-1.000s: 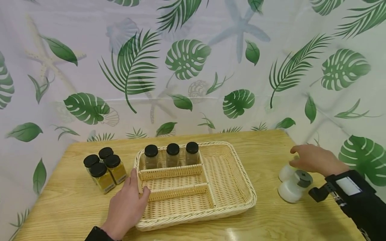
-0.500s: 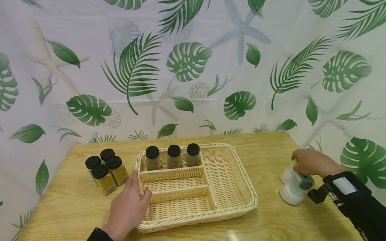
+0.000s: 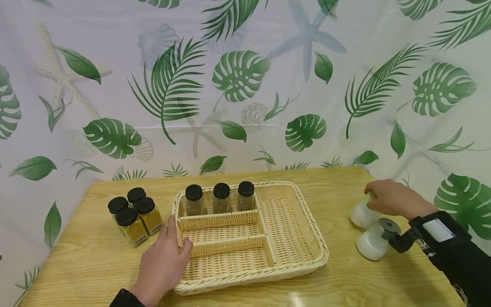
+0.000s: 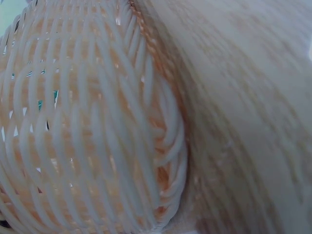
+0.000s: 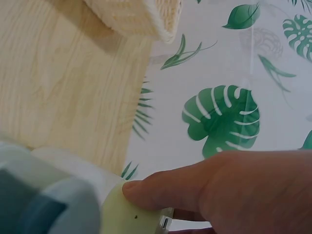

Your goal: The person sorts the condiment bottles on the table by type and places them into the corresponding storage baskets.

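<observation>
My left hand (image 3: 159, 262) grips the left rim of a divided wicker basket (image 3: 291, 273), thumb inside the rim and fingers along the outside. The basket's woven wall (image 4: 83, 117) fills much of the left wrist view. At the right, my right hand (image 3: 399, 198) pinches the pale yellow-green lid (image 5: 126, 209) of a squat whitish jar (image 3: 361, 215). The thumb lies on that lid in the right wrist view; the other fingers are mostly hidden. Close by stands a similar whitish jar (image 3: 372, 244) with a grey lid (image 3: 389, 225).
In the basket's back left compartment stand three clear jars with black lids, among them a middle one (image 3: 221, 200). Several black-lidded jars with yellow contents (image 3: 136, 230) cluster left of the basket. A leaf-print cloth (image 3: 238, 85) hangs behind the wooden table (image 3: 326, 179).
My right hand has come down onto the pale-lidded jar and taken hold of its lid. That jar has shifted slightly left, away from the grey-lidded one. My left hand stays on the basket.
</observation>
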Demonstrator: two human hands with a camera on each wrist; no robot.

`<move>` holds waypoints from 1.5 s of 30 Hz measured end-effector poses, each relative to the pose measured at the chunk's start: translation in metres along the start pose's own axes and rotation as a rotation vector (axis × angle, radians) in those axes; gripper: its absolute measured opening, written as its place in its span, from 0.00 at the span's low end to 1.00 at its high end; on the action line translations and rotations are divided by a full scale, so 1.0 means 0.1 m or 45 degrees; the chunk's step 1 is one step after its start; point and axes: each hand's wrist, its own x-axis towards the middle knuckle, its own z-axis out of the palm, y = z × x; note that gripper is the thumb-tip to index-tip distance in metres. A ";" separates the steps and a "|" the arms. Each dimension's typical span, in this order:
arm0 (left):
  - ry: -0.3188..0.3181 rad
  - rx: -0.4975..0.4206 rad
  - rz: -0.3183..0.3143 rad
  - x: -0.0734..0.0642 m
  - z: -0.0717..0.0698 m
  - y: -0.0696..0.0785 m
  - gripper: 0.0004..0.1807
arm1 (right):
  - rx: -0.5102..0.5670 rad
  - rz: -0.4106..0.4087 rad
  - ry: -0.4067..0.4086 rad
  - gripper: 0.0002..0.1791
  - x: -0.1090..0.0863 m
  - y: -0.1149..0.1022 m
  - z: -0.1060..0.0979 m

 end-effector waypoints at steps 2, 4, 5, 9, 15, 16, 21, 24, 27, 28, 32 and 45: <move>0.006 0.000 0.003 0.00 0.00 0.00 0.41 | -0.011 -0.007 0.025 0.23 0.01 -0.07 -0.05; 0.003 -0.001 0.003 0.00 0.00 0.00 0.41 | -0.022 -0.024 0.054 0.22 0.02 -0.14 -0.08; 0.005 -0.001 0.002 0.00 0.00 0.00 0.41 | -0.031 -0.036 0.061 0.21 0.02 -0.17 -0.11; -0.005 -0.001 -0.003 0.00 0.00 0.01 0.42 | -0.070 -0.080 0.090 0.20 0.03 -0.33 -0.21; 0.015 0.004 0.002 0.00 0.00 0.00 0.41 | -0.093 -0.121 0.116 0.20 0.06 -0.60 -0.35; 0.019 0.004 0.004 0.00 0.00 0.00 0.41 | -0.095 -0.131 0.115 0.20 0.06 -0.64 -0.38; 0.017 0.002 0.002 0.00 0.00 -0.01 0.41 | -0.119 -0.193 0.135 0.20 0.12 -0.87 -0.47; 0.009 0.002 -0.002 0.01 0.00 0.00 0.41 | -0.125 -0.215 0.157 0.19 0.15 -1.00 -0.51; 0.004 0.002 -0.005 0.01 0.00 0.00 0.41 | -0.123 -0.232 0.169 0.19 0.17 -1.12 -0.54; 0.002 0.002 -0.005 0.01 0.00 0.00 0.41 | -0.126 -0.237 0.173 0.19 0.18 -1.17 -0.55; 0.014 0.002 0.004 0.00 0.00 -0.01 0.41 | -0.142 -0.270 0.204 0.18 0.20 -1.32 -0.57; 0.025 -0.003 0.011 -0.01 -0.01 -0.01 0.41 | -0.129 -0.376 0.198 0.19 0.36 -1.75 -0.48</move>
